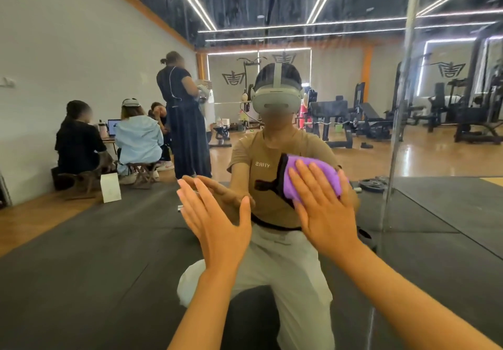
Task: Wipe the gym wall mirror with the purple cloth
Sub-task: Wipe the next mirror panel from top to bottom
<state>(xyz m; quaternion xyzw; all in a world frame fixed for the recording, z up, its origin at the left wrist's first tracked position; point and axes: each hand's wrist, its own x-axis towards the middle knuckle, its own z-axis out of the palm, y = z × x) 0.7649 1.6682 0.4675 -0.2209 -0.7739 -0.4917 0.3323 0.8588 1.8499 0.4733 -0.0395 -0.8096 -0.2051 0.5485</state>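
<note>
Right hand (324, 213), fingers spread flat, presses purple cloth (313, 178) against wall mirror (435, 213) at about 3 o'clock of centre, likely for broad contact. Left hand (215, 221), open and empty, braces flat on the glass at 9 o'clock.

Left hand (217, 230) and right hand (324, 213) flat.

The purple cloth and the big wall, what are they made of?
The purple cloth looks like soft, fuzzy fabric, maybe microfibre: it bunches in matte folds under the right hand. The wall is a mirror, shiny glass by the look of it, since it reflects the gym and shows streaks. The left hand rests flat on it.
</note>
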